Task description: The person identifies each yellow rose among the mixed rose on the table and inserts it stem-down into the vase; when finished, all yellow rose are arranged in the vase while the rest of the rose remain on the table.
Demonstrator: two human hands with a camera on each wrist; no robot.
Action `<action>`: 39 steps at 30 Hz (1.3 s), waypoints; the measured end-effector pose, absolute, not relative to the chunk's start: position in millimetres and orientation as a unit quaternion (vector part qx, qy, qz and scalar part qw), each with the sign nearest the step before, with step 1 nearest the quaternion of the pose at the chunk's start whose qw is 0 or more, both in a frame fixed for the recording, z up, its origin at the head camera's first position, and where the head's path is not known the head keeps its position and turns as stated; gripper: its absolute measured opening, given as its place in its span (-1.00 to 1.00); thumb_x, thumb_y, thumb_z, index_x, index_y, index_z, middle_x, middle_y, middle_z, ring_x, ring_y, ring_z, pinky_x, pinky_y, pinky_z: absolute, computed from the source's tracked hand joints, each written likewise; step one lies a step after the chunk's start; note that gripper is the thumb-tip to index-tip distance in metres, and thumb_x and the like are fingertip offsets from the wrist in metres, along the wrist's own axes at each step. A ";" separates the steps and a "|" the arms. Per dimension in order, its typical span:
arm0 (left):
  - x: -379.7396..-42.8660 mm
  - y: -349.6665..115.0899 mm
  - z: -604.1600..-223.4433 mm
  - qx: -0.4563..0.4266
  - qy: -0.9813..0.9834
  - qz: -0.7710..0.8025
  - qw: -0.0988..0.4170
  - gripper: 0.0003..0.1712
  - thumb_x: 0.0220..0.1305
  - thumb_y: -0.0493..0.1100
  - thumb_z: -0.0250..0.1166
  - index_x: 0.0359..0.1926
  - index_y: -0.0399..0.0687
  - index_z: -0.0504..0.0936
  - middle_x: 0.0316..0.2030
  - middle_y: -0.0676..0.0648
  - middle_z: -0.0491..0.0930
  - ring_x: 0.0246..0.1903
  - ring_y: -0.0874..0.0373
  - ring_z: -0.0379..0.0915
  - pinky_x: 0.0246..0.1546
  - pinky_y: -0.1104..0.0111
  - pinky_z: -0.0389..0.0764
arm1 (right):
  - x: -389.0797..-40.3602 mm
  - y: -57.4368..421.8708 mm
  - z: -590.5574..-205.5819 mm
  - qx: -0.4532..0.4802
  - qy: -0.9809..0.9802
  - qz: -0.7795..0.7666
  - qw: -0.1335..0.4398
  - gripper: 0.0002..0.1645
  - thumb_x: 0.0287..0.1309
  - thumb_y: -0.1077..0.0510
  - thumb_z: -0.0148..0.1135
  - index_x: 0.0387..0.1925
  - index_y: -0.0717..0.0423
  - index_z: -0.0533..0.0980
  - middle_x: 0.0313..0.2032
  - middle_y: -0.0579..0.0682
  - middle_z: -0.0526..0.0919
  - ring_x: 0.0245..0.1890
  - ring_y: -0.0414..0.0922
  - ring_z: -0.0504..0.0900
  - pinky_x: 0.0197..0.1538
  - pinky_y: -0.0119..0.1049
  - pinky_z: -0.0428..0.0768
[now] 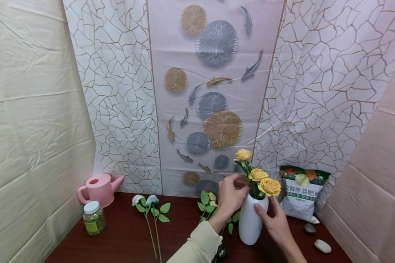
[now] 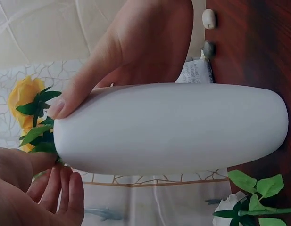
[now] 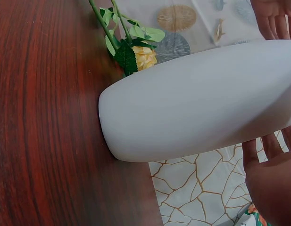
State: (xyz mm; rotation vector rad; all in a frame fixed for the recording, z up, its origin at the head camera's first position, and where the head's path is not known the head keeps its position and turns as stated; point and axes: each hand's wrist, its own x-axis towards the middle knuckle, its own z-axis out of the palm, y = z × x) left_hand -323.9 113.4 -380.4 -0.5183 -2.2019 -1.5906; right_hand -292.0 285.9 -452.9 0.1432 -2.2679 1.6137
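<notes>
A tall white vase (image 1: 250, 223) stands upright on the dark red-brown table, with several yellow roses (image 1: 270, 187) rising from its mouth. My left hand (image 1: 231, 194) is at the left of the mouth, its thumb and fingers pinching a rose stem among the green leaves (image 2: 37, 136); the exact contact is partly hidden. On the other side, my right hand (image 1: 277, 222) grips the vase's upper part, thumb near the rim and fingers round the back. In the right wrist view the vase (image 3: 197, 103) covers much of both hands.
At left stand a pink watering can (image 1: 100, 190) and a lidded jar (image 1: 94, 219). A white and a blue flower (image 1: 152, 200) lie mid-table. More flowers (image 1: 212, 197) lie beside the left forearm. A fertilizer bag (image 1: 299, 199) and two stones (image 1: 322, 246) are at right.
</notes>
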 end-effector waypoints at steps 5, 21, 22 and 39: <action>-322.5 120.4 -382.3 -0.178 -0.813 -0.526 0.178 -0.88 0.14 -0.16 0.46 -0.38 0.24 0.74 -0.46 0.26 0.65 -0.47 0.45 0.50 -0.42 0.53 0.57 | -292.4 285.0 -454.4 0.055 -0.799 0.571 0.181 -0.08 0.36 -0.22 0.20 0.57 -0.43 -0.07 0.58 -0.02 0.04 0.55 0.07 0.11 0.45 0.18 0.30; -321.8 106.3 -389.3 -0.208 -0.784 -0.571 0.127 -0.98 0.16 -0.04 0.50 -0.35 0.25 0.84 -0.29 0.19 0.71 -0.36 0.44 0.54 -0.43 0.50 0.61 | -292.0 283.3 -454.3 0.053 -0.806 0.561 0.181 -0.11 0.39 -0.23 0.16 0.57 -0.39 -0.05 0.55 -0.02 0.14 0.49 0.02 0.24 0.27 -0.33 0.46; -321.7 102.5 -389.5 -0.216 -0.780 -0.574 0.119 -0.96 0.17 -0.02 0.50 -0.32 0.23 0.84 -0.28 0.19 0.72 -0.35 0.44 0.57 -0.41 0.50 0.62 | -292.1 282.8 -454.4 0.054 -0.805 0.563 0.181 -0.10 0.38 -0.22 0.17 0.57 -0.40 -0.06 0.55 -0.02 0.13 0.49 0.03 0.23 0.31 -0.22 0.47; -338.8 18.4 -445.3 -0.210 -0.809 -0.540 0.103 -0.88 0.28 -0.01 0.42 -0.16 0.26 0.77 -0.25 0.16 0.76 -0.27 0.35 0.65 -0.29 0.45 0.66 | -293.8 285.3 -455.2 0.037 -0.803 0.565 0.186 0.00 0.34 -0.24 0.21 0.59 -0.36 -0.13 0.58 0.02 0.03 0.56 0.13 0.09 0.47 0.26 0.21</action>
